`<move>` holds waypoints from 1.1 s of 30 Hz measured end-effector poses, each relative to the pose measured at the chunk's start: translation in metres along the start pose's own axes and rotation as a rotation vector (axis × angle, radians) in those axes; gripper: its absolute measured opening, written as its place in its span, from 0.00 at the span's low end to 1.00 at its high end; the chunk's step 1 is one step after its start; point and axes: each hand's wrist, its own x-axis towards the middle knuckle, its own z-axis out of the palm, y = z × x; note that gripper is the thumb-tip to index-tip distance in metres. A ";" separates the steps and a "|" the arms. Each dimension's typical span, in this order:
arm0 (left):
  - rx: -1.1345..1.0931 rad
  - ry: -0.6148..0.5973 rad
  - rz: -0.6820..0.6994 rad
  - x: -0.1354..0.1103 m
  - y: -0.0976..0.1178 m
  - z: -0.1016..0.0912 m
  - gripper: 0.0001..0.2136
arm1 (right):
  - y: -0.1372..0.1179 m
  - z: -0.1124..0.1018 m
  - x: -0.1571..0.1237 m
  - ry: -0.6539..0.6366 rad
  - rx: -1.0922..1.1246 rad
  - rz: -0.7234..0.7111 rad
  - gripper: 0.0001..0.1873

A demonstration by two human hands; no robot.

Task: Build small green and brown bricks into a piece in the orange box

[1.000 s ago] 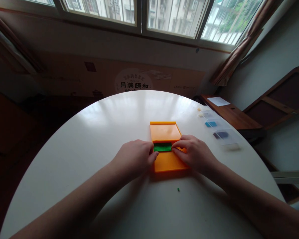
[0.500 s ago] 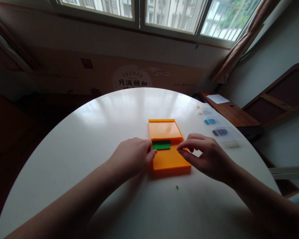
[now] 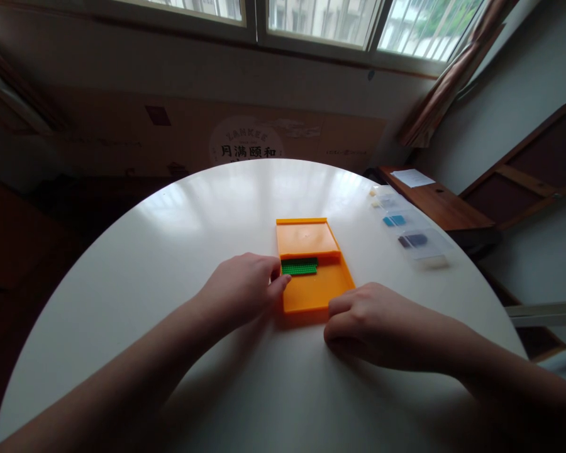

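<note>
An orange plastic box [image 3: 311,302] lies open on the table, its lid [image 3: 306,238] folded back away from me. Small green building bricks [image 3: 300,267] stand in rows in the box's upper left corner. My left hand [image 3: 248,283] grips the box's left wall, thumb over the rim beside the bricks. At the box's near right corner, my right hand [image 3: 375,324] is down on the tabletop with its fingers curled and pressed together. Their tips are hidden, so what they pinch cannot be made out. The loose green piece is out of sight.
The round white table [image 3: 146,264] carries clear plastic bags along its right side, one with blue pieces [image 3: 394,221] and one with dark pieces [image 3: 412,240]. Beyond its right edge stands a wooden desk [image 3: 453,211] with a white paper [image 3: 412,178] on it.
My right hand has moved from over the box's right side down toward me, onto the spot where a small green piece lay. My left hand stays on the box. The view has tilted slightly.
</note>
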 end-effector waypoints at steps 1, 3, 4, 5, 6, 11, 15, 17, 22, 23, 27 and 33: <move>-0.001 -0.003 -0.004 0.000 0.000 0.000 0.16 | 0.000 0.000 0.000 0.002 -0.002 -0.001 0.10; -0.001 -0.009 -0.010 0.000 0.001 -0.001 0.16 | 0.001 0.001 0.000 0.009 -0.001 -0.004 0.10; -0.001 -0.010 -0.009 0.000 0.001 -0.001 0.16 | 0.001 0.002 0.000 0.011 -0.004 -0.003 0.10; -0.002 -0.010 -0.006 0.000 0.001 -0.001 0.16 | 0.001 0.003 0.000 0.014 -0.006 -0.001 0.10; -0.003 -0.009 -0.003 0.000 0.001 -0.001 0.16 | 0.001 0.003 0.000 0.023 -0.001 0.005 0.10; -0.005 0.043 0.007 -0.002 -0.001 -0.003 0.17 | 0.000 -0.002 -0.002 0.208 0.248 0.015 0.07; -0.001 0.202 0.064 -0.008 0.002 -0.006 0.17 | 0.000 -0.008 -0.002 0.411 0.532 -0.021 0.03; -0.035 0.298 0.137 -0.012 0.006 -0.007 0.15 | 0.000 -0.009 -0.001 0.469 0.643 -0.033 0.02; -0.230 0.527 0.452 -0.022 0.016 -0.006 0.12 | 0.003 -0.005 0.002 0.475 0.940 -0.035 0.04; -0.260 0.557 0.518 -0.024 0.017 -0.005 0.11 | 0.004 -0.005 0.003 0.461 0.990 -0.033 0.05; -0.321 0.619 0.676 -0.026 0.019 -0.004 0.05 | 0.006 -0.003 0.004 0.420 1.137 -0.019 0.07; -0.329 0.654 0.745 -0.029 0.020 -0.006 0.04 | 0.009 0.000 0.002 0.423 1.237 0.039 0.05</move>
